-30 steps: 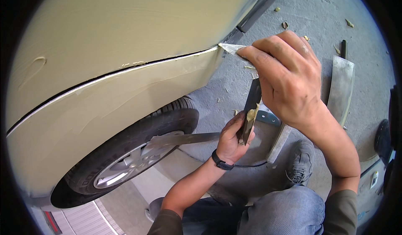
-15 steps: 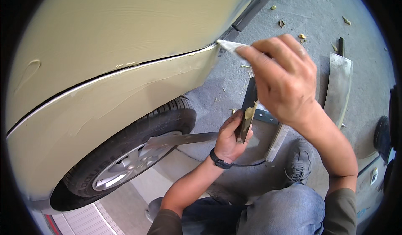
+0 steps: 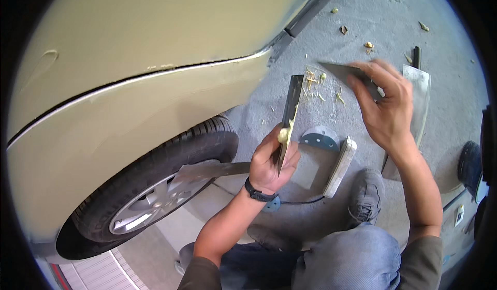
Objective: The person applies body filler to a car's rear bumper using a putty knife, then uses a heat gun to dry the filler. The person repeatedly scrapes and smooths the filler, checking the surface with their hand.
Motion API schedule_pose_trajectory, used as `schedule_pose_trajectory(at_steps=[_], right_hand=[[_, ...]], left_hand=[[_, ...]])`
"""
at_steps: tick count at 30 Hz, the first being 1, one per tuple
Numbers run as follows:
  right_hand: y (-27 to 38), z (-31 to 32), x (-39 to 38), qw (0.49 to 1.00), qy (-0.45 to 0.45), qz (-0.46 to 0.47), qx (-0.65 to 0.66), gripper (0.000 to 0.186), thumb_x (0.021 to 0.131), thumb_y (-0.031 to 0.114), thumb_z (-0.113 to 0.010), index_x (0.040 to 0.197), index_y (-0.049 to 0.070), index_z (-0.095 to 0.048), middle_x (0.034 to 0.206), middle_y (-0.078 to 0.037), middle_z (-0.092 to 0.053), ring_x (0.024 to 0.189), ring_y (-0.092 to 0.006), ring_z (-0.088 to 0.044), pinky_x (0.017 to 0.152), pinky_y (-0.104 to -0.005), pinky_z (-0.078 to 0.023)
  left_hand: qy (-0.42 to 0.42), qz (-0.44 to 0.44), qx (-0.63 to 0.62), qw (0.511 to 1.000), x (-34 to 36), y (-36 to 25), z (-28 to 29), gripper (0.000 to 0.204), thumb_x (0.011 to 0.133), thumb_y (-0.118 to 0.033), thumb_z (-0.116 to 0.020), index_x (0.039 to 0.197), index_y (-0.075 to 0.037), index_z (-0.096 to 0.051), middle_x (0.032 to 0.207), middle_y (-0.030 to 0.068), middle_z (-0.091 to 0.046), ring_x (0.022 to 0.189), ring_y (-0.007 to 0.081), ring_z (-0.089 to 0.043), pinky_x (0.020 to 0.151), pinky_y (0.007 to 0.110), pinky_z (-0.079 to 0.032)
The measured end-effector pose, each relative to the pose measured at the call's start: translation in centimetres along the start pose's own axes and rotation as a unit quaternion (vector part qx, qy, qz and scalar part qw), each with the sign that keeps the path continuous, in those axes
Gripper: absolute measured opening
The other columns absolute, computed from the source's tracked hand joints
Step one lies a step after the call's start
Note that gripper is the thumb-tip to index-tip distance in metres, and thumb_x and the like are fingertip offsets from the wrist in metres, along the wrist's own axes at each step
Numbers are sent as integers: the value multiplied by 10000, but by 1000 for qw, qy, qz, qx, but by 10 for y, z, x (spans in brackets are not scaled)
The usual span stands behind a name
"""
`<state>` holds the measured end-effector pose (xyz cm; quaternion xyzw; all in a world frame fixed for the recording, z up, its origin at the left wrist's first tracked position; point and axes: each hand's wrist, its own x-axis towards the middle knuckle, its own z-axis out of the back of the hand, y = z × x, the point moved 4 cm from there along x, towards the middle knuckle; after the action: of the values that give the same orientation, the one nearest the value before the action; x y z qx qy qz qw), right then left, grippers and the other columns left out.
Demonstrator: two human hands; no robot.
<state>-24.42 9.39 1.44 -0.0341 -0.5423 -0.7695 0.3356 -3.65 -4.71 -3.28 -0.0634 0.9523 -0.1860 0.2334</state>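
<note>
My left hand (image 3: 270,160) grips a dark flat putty spreader (image 3: 293,97), held nearly upright, with a dab of pale yellow putty (image 3: 283,135) on its face and edge. To the right, my right hand (image 3: 389,106) is closed on a second putty spreader (image 3: 339,71), its thin grey blade pointing left, above the floor and apart from the car. The beige, putty-smeared car panel (image 3: 155,26) fills the upper left, split by a dark gap from the lower panel (image 3: 171,91). A black band circles my left wrist.
Below the panel is a car wheel (image 3: 155,202), with a long grey flat strip (image 3: 212,171) across it. A blue sanding disc (image 3: 320,139), a pale oblong block (image 3: 340,167), a large metal blade (image 3: 418,98) and putty scraps (image 3: 313,83) lie on the floor. A sander (image 3: 470,165) stands far right.
My right hand has drawn its spreader away from the panel's corner, to the right and down. My left hand has shifted left, its spreader now turned more upright.
</note>
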Motion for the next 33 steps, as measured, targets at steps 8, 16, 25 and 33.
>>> schedule_pose_trajectory(at_steps=[8, 16, 25, 33], right_hand=[[37, -20, 28, 935, -66, 303, -173, 250, 720, 141, -690, 959, 109, -752, 908, -1, -627, 863, -193, -611, 697, -344, -491], [45, -27, 31, 951, -71, 280, -113, 276, 728, -11, -743, 986, 85, -767, 881, -34, -669, 767, -205, -620, 644, -340, -523], [59, -28, 30, 976, -64, 205, -24, 246, 750, -36, -747, 972, 67, -767, 843, -45, -659, 737, -221, -622, 620, -338, -507], [59, -27, 31, 980, -63, 189, -19, 236, 751, -34, -751, 966, 61, -767, 835, -56, -653, 735, -232, -619, 623, -345, -505]], left_hand=[[-58, 2, 18, 998, -3, 10, 9, 311, 1084, -196, -428, 1278, -6, -582, 607, -4, -411, 561, 87, -342, 545, 246, -286], [-69, 5, 33, 997, -5, 12, 11, 297, 1061, -208, -490, 1257, -7, -586, 606, -10, -420, 558, 87, -356, 545, 247, -285], [-13, 17, 5, 1000, -4, 13, 24, 261, 999, -192, -613, 1212, -41, -602, 902, 29, -602, 646, 135, -437, 589, 297, -333], [-10, 20, 1, 1000, -4, 17, 26, 266, 1001, -192, -614, 1221, -42, -607, 918, 28, -608, 649, 134, -441, 590, 296, -334]])
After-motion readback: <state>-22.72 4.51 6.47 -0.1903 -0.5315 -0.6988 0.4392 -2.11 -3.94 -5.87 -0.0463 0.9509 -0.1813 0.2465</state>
